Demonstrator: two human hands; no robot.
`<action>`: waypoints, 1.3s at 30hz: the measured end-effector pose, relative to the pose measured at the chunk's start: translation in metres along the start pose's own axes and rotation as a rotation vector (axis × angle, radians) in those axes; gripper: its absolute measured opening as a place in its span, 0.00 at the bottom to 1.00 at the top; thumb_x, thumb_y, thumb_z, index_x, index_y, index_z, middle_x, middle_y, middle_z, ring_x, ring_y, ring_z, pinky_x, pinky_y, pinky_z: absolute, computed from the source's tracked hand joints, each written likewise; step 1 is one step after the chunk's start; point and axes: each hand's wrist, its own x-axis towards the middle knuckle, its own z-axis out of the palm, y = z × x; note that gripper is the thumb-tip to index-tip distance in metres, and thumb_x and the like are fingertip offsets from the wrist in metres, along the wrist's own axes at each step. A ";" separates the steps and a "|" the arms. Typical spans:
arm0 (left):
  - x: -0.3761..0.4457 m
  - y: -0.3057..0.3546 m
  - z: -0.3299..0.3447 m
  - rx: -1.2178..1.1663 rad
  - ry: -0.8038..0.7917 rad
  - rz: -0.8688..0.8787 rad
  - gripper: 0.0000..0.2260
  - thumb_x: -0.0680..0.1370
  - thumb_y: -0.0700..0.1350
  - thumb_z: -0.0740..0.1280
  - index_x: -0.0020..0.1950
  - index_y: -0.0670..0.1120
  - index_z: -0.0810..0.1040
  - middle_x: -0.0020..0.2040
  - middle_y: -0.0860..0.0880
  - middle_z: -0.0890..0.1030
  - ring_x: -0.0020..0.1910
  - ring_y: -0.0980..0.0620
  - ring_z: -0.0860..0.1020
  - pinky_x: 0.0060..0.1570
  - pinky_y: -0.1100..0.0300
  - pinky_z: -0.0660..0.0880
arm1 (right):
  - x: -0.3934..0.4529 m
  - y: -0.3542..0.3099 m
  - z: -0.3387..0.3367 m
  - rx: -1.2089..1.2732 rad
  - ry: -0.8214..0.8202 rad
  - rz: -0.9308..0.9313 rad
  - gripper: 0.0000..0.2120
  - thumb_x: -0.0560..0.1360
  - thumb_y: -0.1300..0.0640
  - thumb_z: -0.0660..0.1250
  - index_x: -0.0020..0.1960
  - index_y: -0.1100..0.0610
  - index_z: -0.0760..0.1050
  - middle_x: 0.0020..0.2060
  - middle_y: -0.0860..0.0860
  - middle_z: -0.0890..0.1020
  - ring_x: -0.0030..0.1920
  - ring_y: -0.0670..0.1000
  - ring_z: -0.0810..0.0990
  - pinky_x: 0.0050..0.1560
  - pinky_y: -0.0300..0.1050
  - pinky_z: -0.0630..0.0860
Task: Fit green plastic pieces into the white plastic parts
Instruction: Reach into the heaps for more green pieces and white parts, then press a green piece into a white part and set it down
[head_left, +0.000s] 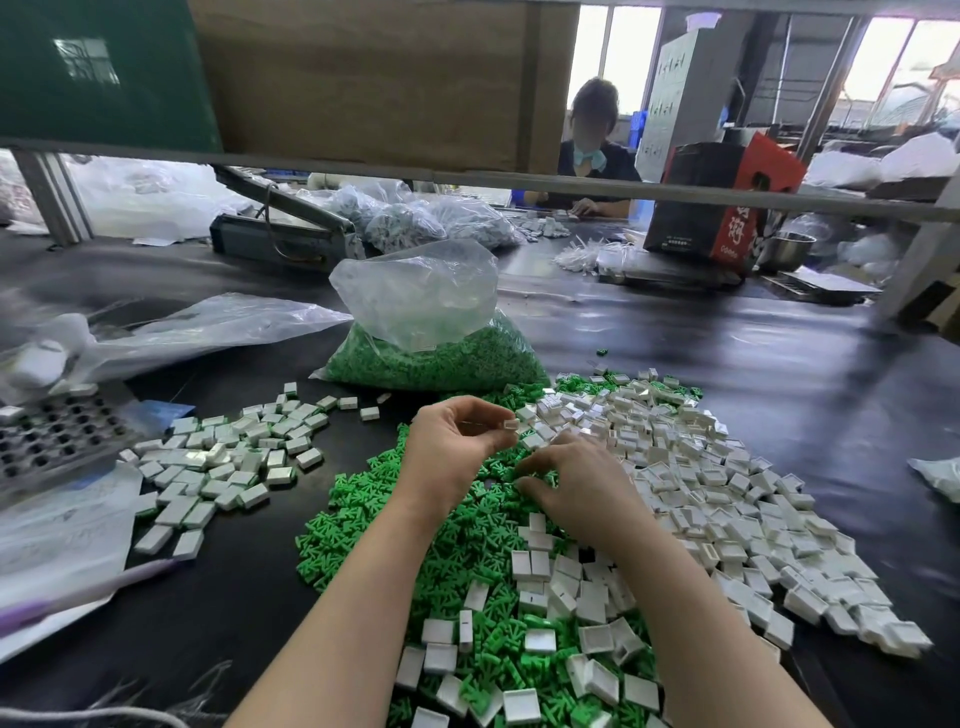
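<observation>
Now | left hand (457, 441) pinches white part (510, 425), opening upward | right hand (566, 480) on green pieces (363, 514)

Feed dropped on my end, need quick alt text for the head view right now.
The left hand pinches one white plastic part above the black table, while the right hand reaches fingers-down into the loose green pieces. White parts are heaped at right, a separate batch lies at left, and a bag of green pieces sits behind.
</observation>
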 end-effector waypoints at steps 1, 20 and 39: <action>0.000 0.000 0.000 -0.006 0.004 -0.008 0.08 0.69 0.34 0.77 0.41 0.46 0.84 0.37 0.49 0.86 0.39 0.55 0.83 0.42 0.65 0.79 | 0.000 -0.001 0.000 0.001 0.010 -0.002 0.11 0.77 0.44 0.67 0.57 0.44 0.81 0.52 0.46 0.78 0.57 0.49 0.73 0.56 0.44 0.68; 0.002 -0.004 -0.003 -0.231 -0.012 -0.122 0.13 0.62 0.44 0.78 0.41 0.42 0.78 0.33 0.49 0.83 0.33 0.55 0.81 0.34 0.65 0.77 | -0.005 -0.006 -0.012 1.233 0.162 0.187 0.01 0.76 0.63 0.68 0.47 0.60 0.77 0.39 0.54 0.82 0.35 0.47 0.76 0.35 0.38 0.73; 0.001 -0.004 0.004 -0.361 -0.101 -0.198 0.12 0.67 0.43 0.76 0.48 0.40 0.82 0.42 0.44 0.84 0.43 0.50 0.82 0.49 0.59 0.81 | -0.001 -0.006 -0.011 1.515 0.214 0.206 0.10 0.68 0.60 0.73 0.48 0.62 0.80 0.35 0.54 0.83 0.32 0.48 0.77 0.31 0.36 0.73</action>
